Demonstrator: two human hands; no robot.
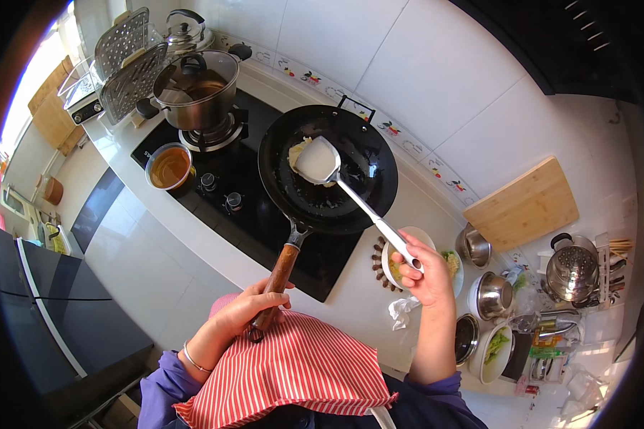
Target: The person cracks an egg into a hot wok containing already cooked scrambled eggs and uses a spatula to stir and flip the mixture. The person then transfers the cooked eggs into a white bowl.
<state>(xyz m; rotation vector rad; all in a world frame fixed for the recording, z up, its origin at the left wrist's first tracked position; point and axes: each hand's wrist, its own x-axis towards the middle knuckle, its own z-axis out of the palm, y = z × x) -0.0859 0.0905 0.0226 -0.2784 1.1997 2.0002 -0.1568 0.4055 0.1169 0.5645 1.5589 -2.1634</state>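
A black wok [354, 187] sits over the right part of a black glass gas hob [247, 230]. My left hand [260, 305] is closed around the wok's wooden handle [283, 268]. In my right hand [426, 268] is the end of a metal wok spatula [367, 210], whose blade lies inside the wok. Pale yellow food, perhaps egg, [297, 154] shows at the blade's left edge; the blade hides the rest. Whether the whitish patch on the blade is food or glare, I cannot tell.
A lidded steel pot [198, 107] stands on the left burner, beside a plastic bowl of amber liquid [169, 166]. Right of the hob are a white bowl [416, 236], crumpled tissue [402, 312], steel bowls [494, 296], greens in a white bowl [490, 370] and a leaning cutting board [526, 206].
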